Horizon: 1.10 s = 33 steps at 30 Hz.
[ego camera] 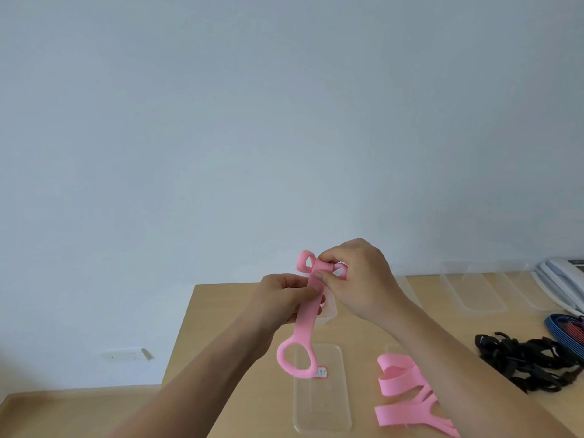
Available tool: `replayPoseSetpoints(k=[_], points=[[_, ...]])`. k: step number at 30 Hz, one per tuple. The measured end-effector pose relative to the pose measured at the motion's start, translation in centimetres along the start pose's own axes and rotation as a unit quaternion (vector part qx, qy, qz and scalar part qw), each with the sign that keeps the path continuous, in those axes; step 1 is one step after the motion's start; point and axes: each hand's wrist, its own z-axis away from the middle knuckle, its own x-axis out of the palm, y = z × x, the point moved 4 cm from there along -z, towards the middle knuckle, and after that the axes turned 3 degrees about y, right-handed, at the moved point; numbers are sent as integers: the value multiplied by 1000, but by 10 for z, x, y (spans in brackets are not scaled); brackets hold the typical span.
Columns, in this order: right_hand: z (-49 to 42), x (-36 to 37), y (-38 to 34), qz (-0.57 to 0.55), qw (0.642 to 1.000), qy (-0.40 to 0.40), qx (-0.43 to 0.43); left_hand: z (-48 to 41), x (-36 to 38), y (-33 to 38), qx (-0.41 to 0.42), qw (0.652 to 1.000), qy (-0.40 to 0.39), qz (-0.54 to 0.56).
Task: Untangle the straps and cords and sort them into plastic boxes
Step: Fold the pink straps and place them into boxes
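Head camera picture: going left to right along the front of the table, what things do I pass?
Clear rectangular plastic container → loose pile of flat pink straps → tangled heap of black straps.

- Nothing in this view is legible.
- The only label in sight is a small white tag with a red border (321, 372). It is fixed to the lower ring of the pink strap (302, 327).
- Dark marks are printed on the tag's white face, but they are too small and blurred to make out as letters or numbers.
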Motion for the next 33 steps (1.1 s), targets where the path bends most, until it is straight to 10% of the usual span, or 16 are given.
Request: replayPoseSetpoints(k=[15,27,33], points=[[4,6,-6,-19,995,53,-83,-10,-7,6,2,993,-22,113],[1,16,5,-73,987,-126,65,-13,-7,1,11,997,-12,81],[2,11,9,-90,987,-85,99,-10,-3,-6,14,990,-41,132]])
